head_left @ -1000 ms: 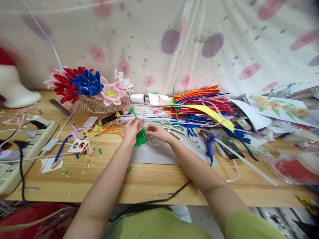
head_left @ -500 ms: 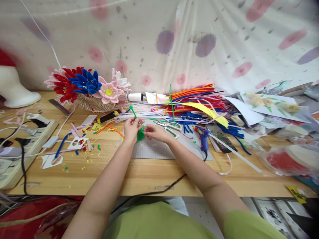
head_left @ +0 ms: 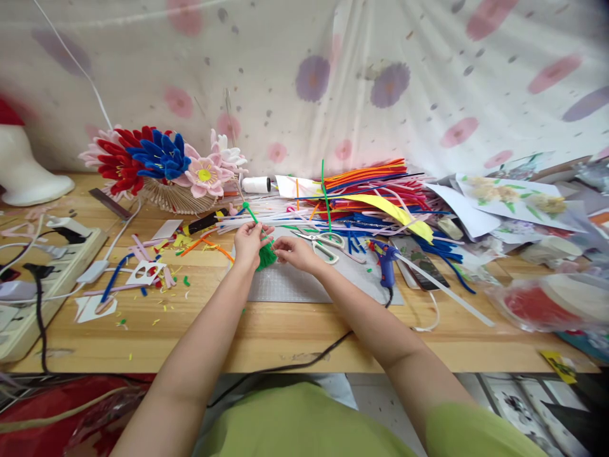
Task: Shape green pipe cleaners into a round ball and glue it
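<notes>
My left hand [head_left: 248,246] is closed around a green pipe-cleaner piece [head_left: 266,256], which has a thin stem poking up past the fingers and a fuzzy, fringed lower end. Close against its right side is my right hand [head_left: 297,252], thumb and fingertips pinched together; what lies between them is too small to make out. Both hands are above the grey cutting mat [head_left: 295,289]. Just behind the right hand lie white-handled scissors [head_left: 326,244]. A blue glue gun [head_left: 387,266] rests at the mat's right edge.
Bundles of coloured pipe cleaners [head_left: 371,181] spread along the back. Red, blue and pink pipe-cleaner flowers [head_left: 162,157] stand back left. Scraps and a power strip [head_left: 61,285] occupy the left side; a phone [head_left: 423,266] and bagged materials [head_left: 556,301] the right. A black cord [head_left: 304,365] crosses the front edge.
The green piece has turned slightly, and more of its fringed lower end shows between my hands. Both hands stay close together. The whole view has shifted a little.
</notes>
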A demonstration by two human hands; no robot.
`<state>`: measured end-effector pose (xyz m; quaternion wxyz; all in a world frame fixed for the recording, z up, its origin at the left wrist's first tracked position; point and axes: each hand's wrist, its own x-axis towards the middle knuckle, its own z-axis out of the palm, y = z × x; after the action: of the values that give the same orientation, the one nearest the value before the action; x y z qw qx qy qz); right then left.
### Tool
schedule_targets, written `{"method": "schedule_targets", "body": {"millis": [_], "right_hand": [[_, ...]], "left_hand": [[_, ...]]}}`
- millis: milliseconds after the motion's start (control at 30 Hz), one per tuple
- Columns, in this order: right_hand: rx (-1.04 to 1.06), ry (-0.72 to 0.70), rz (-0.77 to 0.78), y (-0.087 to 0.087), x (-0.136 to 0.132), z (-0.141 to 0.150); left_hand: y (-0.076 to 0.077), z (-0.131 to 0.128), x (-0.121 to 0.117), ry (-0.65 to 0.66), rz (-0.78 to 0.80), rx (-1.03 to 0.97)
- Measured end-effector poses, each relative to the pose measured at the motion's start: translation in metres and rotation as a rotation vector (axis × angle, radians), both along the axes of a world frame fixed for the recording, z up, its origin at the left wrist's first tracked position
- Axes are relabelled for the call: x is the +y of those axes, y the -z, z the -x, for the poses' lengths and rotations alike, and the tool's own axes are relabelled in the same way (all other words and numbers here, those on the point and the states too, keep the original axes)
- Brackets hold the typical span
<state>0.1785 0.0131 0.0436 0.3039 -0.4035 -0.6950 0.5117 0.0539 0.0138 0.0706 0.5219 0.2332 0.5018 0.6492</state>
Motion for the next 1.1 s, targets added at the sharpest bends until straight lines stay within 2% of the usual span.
{"method": "schedule_targets", "body": {"millis": [133, 267, 433, 500, 600, 700, 767, 867, 967, 1100], "right_hand": [[0.056, 0.003, 0.054, 0.001, 0.002, -0.004], [0.106, 0.144, 0.073, -0.006, 0.012, -0.014], [0.14, 0.324, 0.079, -0.009, 0.03, -0.026], [0.079, 0.419, 0.043, -0.005, 0.038, -0.032], [-0.103, 0.564, -0.06, -0.001, 0.056, -0.042], [-0.358, 0.627, -0.165, -0.005, 0.083, -0.048], [-0.519, 0.614, -0.212, -0.01, 0.105, -0.046], [-0.738, 0.53, -0.266, -0.014, 0.137, -0.034], [-0.922, 0.441, -0.334, -0.008, 0.159, -0.02], [-1.011, 0.411, -0.354, 0.003, 0.176, -0.008]], "left_hand": [[-0.002, 0.006, -0.001, 0.042, 0.013, 0.033], [-0.01, 0.01, 0.004, 0.061, 0.007, 0.101], [-0.023, 0.003, 0.037, 0.098, -0.056, 0.194], [-0.027, 0.005, 0.057, 0.088, -0.071, 0.304], [-0.028, 0.016, 0.082, 0.011, -0.066, 0.609], [-0.022, 0.031, 0.094, -0.069, -0.068, 0.739], [-0.016, 0.036, 0.094, -0.078, -0.06, 0.691], [-0.007, 0.037, 0.083, -0.042, -0.009, 0.468], [-0.002, 0.037, 0.064, 0.021, 0.03, 0.236], [0.001, 0.045, 0.046, 0.102, 0.074, 0.091]]}}
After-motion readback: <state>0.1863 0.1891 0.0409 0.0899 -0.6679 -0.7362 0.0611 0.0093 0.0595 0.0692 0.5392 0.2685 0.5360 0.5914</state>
